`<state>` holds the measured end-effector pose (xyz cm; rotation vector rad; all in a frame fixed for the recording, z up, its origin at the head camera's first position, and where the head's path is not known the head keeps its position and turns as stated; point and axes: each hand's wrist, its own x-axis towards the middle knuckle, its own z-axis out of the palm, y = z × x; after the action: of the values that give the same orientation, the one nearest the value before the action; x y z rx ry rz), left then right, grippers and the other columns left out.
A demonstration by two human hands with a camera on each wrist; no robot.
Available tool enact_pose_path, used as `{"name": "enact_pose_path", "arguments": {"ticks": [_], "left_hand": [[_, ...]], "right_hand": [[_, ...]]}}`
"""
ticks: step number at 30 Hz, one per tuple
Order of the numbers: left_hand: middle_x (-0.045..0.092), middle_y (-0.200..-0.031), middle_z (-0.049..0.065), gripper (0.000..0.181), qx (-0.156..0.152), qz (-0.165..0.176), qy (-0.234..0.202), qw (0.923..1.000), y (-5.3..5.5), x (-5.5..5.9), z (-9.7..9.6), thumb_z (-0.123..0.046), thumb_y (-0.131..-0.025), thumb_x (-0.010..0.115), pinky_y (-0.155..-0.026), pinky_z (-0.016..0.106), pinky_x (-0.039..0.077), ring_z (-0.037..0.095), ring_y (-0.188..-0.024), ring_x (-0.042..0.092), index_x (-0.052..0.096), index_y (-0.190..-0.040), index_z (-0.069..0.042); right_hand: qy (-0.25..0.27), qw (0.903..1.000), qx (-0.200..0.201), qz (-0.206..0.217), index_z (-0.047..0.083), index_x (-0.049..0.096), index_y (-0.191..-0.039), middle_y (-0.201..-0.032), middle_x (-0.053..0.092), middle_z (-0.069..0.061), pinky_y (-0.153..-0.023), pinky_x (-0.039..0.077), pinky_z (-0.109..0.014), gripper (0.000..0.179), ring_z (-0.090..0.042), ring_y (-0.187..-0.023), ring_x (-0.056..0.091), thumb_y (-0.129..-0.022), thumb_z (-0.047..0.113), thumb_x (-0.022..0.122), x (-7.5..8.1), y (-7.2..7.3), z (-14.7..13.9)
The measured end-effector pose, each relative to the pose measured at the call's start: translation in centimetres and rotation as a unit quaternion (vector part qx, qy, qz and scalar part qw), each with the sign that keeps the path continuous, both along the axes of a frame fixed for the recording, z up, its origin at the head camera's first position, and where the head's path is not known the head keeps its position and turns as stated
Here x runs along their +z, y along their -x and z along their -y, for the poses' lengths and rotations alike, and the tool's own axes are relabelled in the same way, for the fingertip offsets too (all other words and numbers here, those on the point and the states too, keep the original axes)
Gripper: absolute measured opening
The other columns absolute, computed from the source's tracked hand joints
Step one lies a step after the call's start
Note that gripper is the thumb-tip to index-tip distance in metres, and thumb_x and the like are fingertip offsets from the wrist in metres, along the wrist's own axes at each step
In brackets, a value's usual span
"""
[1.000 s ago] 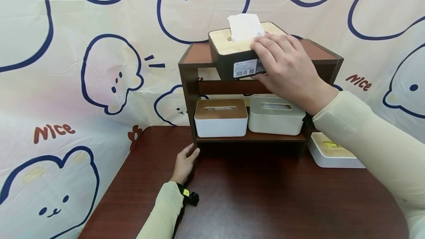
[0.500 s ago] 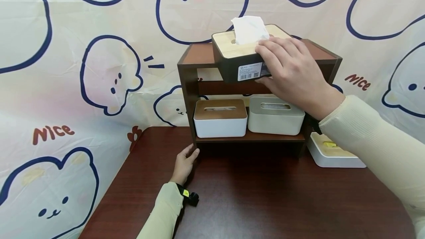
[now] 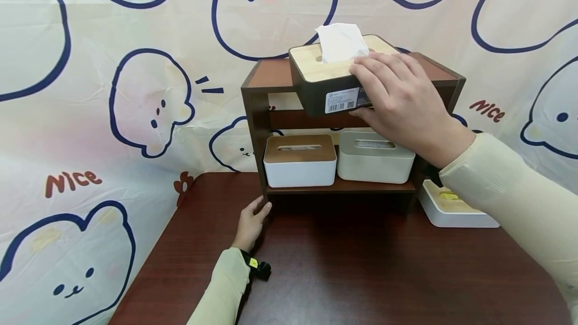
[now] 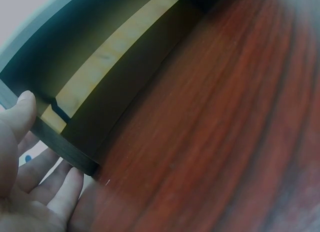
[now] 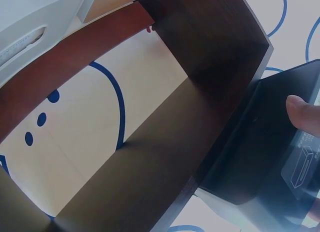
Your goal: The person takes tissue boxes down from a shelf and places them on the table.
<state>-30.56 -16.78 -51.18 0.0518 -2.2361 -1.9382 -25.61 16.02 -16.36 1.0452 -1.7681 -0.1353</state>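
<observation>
My right hand (image 3: 402,99) grips a black tissue box (image 3: 316,97) by its right end, fingers on the pale wooden lid and thumb underneath. A white tissue (image 3: 341,42) sticks up from the slot, and the front carries a barcode label. Tilted, the box overlaps the top board of a brown two-tier shelf (image 3: 271,73) in the head view. In the right wrist view the thumb (image 5: 302,114) presses the dark underside. Low on the shelf's left upright (image 4: 70,153), my left hand (image 3: 250,222) holds the panel, thumb inside and fingers outside.
On the lower tier stand a white tissue box with a brown lid (image 3: 300,172) and a grey-green tissue box (image 3: 372,164). A white box with a pale lid and a yellow piece (image 3: 460,218) sits right of the shelf on the dark table (image 3: 361,275). Behind hangs a bear-print cloth (image 3: 153,19).
The right hand has shifted the black tissue box slightly right and down, slowing in the last half second. The left hand stays at the upright, and the shelf has not moved.
</observation>
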Motion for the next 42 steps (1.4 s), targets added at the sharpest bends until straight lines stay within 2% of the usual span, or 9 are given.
{"name": "enact_pose_path", "arguments": {"ticks": [11, 17, 24, 28, 36, 42], "left_hand": [[0.051, -0.140, 0.010, 0.050, -0.006, -0.002, -0.005, 1.0000, 0.1, -0.1, 0.1, -0.031, -0.095, 0.066, -0.098, 0.046, 0.044, 0.025, -0.133, 0.041, 0.054, -0.139, -0.010], [0.052, -0.139, 0.010, 0.048, -0.006, -0.002, -0.005, 1.0000, 0.0, 0.0, 0.0, -0.027, -0.096, 0.065, -0.097, 0.046, 0.045, 0.025, -0.132, 0.042, 0.054, -0.139, -0.010], [0.052, -0.139, 0.010, 0.058, -0.004, -0.008, -0.004, 0.9999, 0.2, -0.2, 0.2, -0.040, -0.092, 0.067, -0.099, 0.045, 0.044, 0.025, -0.133, 0.041, 0.054, -0.139, -0.009], [0.052, -0.140, 0.009, 0.062, -0.004, -0.001, -0.005, 1.0000, 0.1, -0.3, 0.2, -0.044, -0.090, 0.068, -0.099, 0.044, 0.044, 0.024, -0.133, 0.041, 0.054, -0.139, -0.011], [0.051, -0.140, 0.010, 0.054, -0.004, 0.000, -0.009, 1.0000, 0.1, -0.2, 0.2, -0.035, -0.093, 0.067, -0.097, 0.045, 0.045, 0.025, -0.132, 0.041, 0.054, -0.140, -0.010], [0.050, -0.141, 0.011, 0.054, -0.010, 0.001, -0.011, 0.9999, 0.1, -0.1, 0.2, -0.034, -0.094, 0.066, -0.095, 0.045, 0.047, 0.026, -0.131, 0.043, 0.053, -0.141, -0.010]], "right_hand": [[0.000, 0.9999, 0.016, -0.006, -0.008, 0.049, -0.132, -0.130, 0.055, -0.026, -0.098, 0.038, -0.056, 0.069, -0.042, -0.120, 0.050, -0.075, 0.009, 0.083, -0.1, -0.6, -0.3], [0.014, 0.9995, 0.029, -0.007, -0.007, 0.051, -0.131, -0.129, 0.056, -0.024, -0.098, 0.039, -0.056, 0.070, -0.042, -0.120, 0.051, -0.072, 0.009, 0.085, -0.3, -0.7, -0.4], [0.002, 0.9999, 0.013, 0.002, -0.008, 0.048, -0.134, -0.132, 0.054, -0.025, -0.100, 0.037, -0.056, 0.072, -0.042, -0.121, 0.050, -0.075, 0.011, 0.085, -0.3, -1.1, -0.7], [0.002, 0.9999, 0.011, 0.001, -0.008, 0.048, -0.133, -0.132, 0.054, -0.026, -0.099, 0.038, -0.057, 0.071, -0.042, -0.121, 0.050, -0.075, 0.011, 0.085, -0.4, -1.2, -0.8], [0.013, 0.9997, 0.021, -0.007, -0.008, 0.050, -0.132, -0.130, 0.055, -0.026, -0.099, 0.038, -0.057, 0.069, -0.043, -0.119, 0.051, -0.075, 0.010, 0.085, -0.5, -1.1, -1.2], [0.018, 0.9997, 0.015, -0.004, -0.007, 0.050, -0.131, -0.131, 0.055, -0.026, -0.100, 0.037, -0.057, 0.070, -0.043, -0.119, 0.051, -0.074, 0.009, 0.085, -0.6, -1.3, -1.7]]}}
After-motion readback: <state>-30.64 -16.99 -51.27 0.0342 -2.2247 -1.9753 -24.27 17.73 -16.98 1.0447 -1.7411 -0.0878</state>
